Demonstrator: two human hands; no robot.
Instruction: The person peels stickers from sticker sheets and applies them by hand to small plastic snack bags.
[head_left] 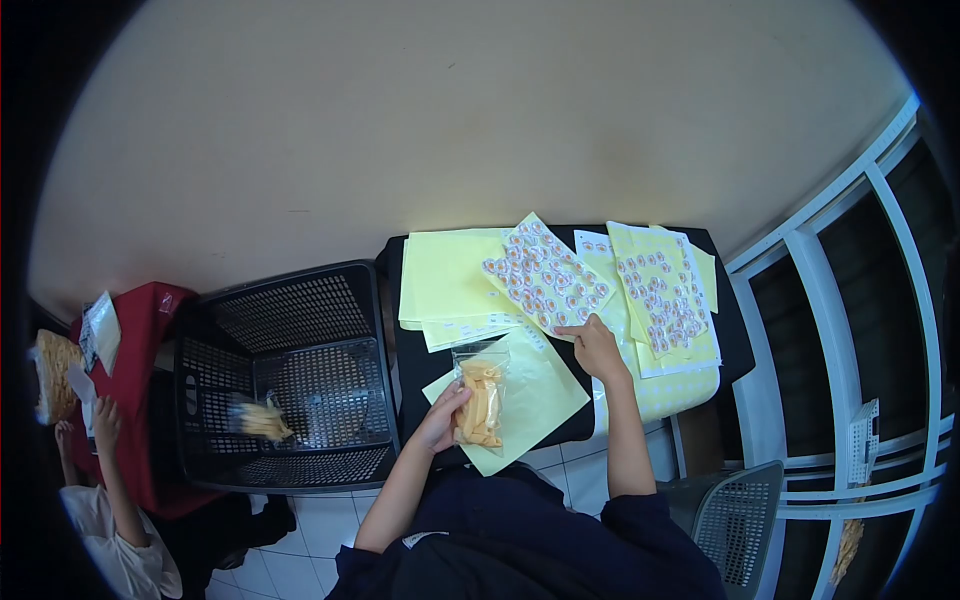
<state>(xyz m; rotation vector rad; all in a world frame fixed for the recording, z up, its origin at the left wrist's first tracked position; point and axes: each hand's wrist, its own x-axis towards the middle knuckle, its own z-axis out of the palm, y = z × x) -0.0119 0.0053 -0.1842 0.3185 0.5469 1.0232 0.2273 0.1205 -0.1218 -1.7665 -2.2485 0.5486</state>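
Note:
My left hand (440,420) grips a clear plastic bag of yellow stick-shaped snacks (482,400), held upright above a yellow backing sheet. At the lower corner of a sheet of round stickers (545,275), my right hand (597,350) has its index finger reaching onto the edge, with the fingertips close together. Whether a sticker is between them is too small to tell. A second sticker sheet (660,290) lies to the right of that hand. Plain yellow sheets (450,270) are spread on the left part of the black-covered table (415,375).
Left of the table stands a black basket (285,280) with one snack bag (262,420) inside. Beyond it, another person's hands (105,425) work at a red-covered table (140,340). A white metal rack (830,290) and a grey basket (735,525) stand on the right.

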